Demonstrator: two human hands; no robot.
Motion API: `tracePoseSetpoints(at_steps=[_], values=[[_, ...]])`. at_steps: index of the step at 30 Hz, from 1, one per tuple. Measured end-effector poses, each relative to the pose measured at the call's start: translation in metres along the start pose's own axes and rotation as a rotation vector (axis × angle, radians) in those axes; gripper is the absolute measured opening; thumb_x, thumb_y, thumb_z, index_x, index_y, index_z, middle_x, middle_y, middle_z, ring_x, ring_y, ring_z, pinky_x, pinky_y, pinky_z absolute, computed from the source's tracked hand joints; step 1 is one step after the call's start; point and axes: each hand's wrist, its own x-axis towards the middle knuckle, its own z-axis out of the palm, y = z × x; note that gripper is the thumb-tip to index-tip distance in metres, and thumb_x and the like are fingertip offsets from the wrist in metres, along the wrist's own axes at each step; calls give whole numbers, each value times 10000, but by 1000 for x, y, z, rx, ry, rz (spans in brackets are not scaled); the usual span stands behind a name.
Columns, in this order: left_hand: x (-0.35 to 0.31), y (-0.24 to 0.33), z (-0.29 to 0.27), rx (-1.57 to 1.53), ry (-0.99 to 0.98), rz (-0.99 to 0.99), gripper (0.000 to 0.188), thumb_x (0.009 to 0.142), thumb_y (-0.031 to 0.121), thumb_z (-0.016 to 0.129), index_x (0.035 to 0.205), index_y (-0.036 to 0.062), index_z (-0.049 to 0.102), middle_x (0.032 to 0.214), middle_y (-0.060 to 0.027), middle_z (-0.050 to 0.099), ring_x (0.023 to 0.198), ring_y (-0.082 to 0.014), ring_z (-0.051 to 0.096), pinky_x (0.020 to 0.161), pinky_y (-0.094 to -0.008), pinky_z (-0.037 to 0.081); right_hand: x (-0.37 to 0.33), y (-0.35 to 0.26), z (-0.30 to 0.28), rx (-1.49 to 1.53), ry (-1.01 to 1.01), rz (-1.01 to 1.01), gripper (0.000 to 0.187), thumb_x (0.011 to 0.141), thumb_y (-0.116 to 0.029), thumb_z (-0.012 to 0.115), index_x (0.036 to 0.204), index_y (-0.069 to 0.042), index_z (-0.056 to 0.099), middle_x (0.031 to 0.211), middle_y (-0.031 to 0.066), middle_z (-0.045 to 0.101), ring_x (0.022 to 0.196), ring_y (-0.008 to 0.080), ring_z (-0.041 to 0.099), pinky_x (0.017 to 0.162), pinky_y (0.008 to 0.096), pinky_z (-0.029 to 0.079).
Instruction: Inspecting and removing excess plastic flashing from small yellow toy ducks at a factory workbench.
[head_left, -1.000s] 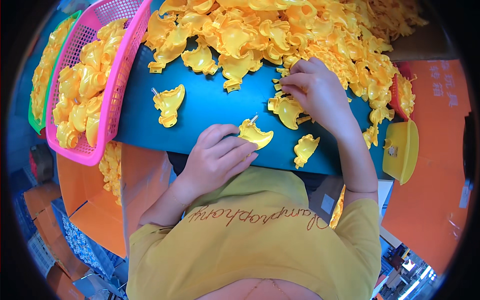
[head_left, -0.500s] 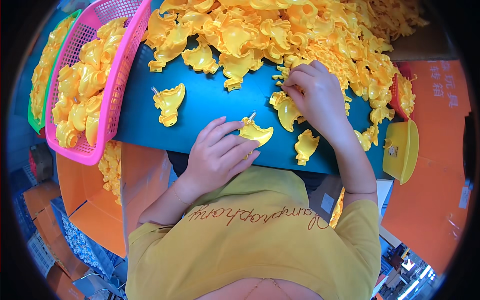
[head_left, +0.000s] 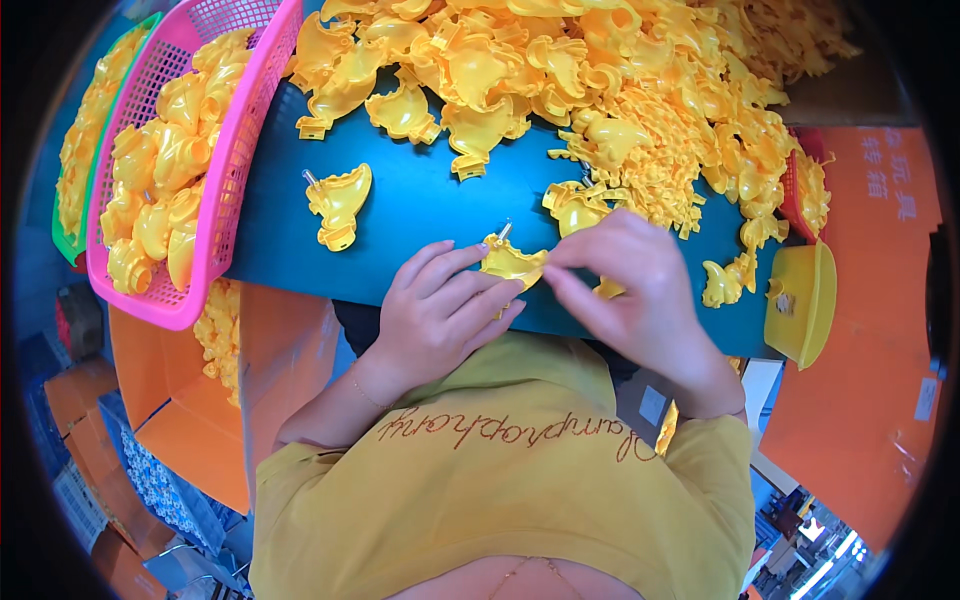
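On the teal tabletop (head_left: 275, 240), my left hand (head_left: 440, 305) steadies a curved yellow plastic shell half (head_left: 515, 265), fingers bent over its left side. A short metal pin (head_left: 504, 231) sticks up from the far edge of that shell. My right hand (head_left: 635, 285) pinches with thumb and forefinger at the shell's right tip; whatever is between them is too small to make out. Another yellow shell half (head_left: 577, 208) lies just beyond the right hand, and one more is mostly covered by that hand. Farther left is a shell half with a metal pin (head_left: 340, 207).
Heaped yellow shells (head_left: 480, 65) fill the far side, beside a mound of small yellow parts (head_left: 655, 150). A pink basket (head_left: 245, 150) of yellow pieces stands left, a green basket (head_left: 68, 245) beyond it. At right are a yellow bin (head_left: 815, 305) and a red basket (head_left: 793, 195).
My right hand has come from the small yellow parts back toward me, to the right tip of the shell. My left hand stays on the shell, almost unmoved.
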Motion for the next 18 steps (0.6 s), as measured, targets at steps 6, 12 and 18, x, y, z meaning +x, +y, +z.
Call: tracePoseSetpoints(at_steps=[6,12,18], values=[[1,-2,1,22,19,23,277,855,266,842,1109,197,758,1017,37,722,1155,-212,670,1010,-445,526,-1,3,29,-142,83,-2,85,818,-89,838,860,-82,765,829,39,747,771,221,677,624,346,499],[2,0,3,30,23,23,275,851,261,841,1103,194,752,1027,40,719,1136,-214,667,1003,-447,516,-1,7,34,-240,22,-77,132,817,-100,831,935,-90,773,902,20,745,801,209,664,616,351,487],[4,3,1,37,19,22,276,840,244,845,1093,191,748,1028,44,706,1109,-206,667,1035,-474,481,-10,1,18,-283,-164,-94,287,837,-88,804,1122,-99,773,1150,19,712,950,220,649,710,367,499]])
